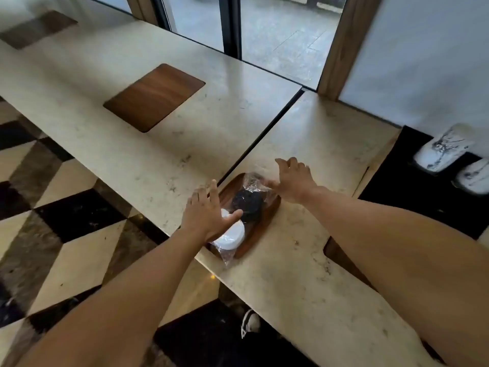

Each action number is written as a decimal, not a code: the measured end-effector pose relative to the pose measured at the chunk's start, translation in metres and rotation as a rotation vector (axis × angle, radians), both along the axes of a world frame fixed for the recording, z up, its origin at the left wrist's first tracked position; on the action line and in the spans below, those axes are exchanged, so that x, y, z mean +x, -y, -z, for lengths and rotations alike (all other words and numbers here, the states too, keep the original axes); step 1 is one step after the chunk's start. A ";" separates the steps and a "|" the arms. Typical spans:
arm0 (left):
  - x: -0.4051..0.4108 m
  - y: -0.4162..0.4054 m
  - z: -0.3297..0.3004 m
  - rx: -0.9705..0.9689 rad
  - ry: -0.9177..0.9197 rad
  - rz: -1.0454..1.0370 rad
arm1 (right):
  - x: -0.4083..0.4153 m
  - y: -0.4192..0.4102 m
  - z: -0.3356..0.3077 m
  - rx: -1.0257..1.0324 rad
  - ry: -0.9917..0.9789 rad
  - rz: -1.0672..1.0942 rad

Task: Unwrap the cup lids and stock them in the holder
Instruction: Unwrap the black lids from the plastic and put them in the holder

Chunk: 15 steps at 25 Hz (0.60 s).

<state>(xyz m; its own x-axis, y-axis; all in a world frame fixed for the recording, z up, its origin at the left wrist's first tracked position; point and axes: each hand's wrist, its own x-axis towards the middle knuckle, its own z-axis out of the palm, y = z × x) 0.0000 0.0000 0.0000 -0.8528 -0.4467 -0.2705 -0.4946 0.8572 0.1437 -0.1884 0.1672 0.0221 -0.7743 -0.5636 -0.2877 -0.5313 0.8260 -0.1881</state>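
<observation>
A clear plastic sleeve lies along a dark wooden tray set in the stone counter. Inside it sit a stack of black lids and a stack of white lids. My left hand hovers with spread fingers over the white lids at the sleeve's near end; its thumb reaches toward the black lids. My right hand is spread over the sleeve's far end, thumb touching the crinkled plastic. Neither hand visibly grips anything.
The beige stone counter runs along a window, with a seam beside the tray. Another wooden inlay sits farther left. White patterned cups lie on a black surface at the right. Checkered floor lies below to the left.
</observation>
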 end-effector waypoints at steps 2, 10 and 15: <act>0.003 -0.008 0.007 0.009 -0.003 -0.024 | -0.011 0.002 0.007 -0.021 0.059 0.013; 0.011 -0.026 0.048 0.000 0.037 -0.039 | -0.054 0.019 0.047 -0.095 0.285 0.084; 0.011 -0.030 0.060 0.001 0.032 -0.045 | -0.062 0.026 0.069 -0.193 0.407 0.128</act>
<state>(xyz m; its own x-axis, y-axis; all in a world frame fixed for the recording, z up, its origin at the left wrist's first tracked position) 0.0112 0.0303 -0.0595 -0.8229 -0.4839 -0.2977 -0.5367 0.8340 0.1279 -0.2507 0.1410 -0.0474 -0.6871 -0.5439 -0.4816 -0.2787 0.8096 -0.5166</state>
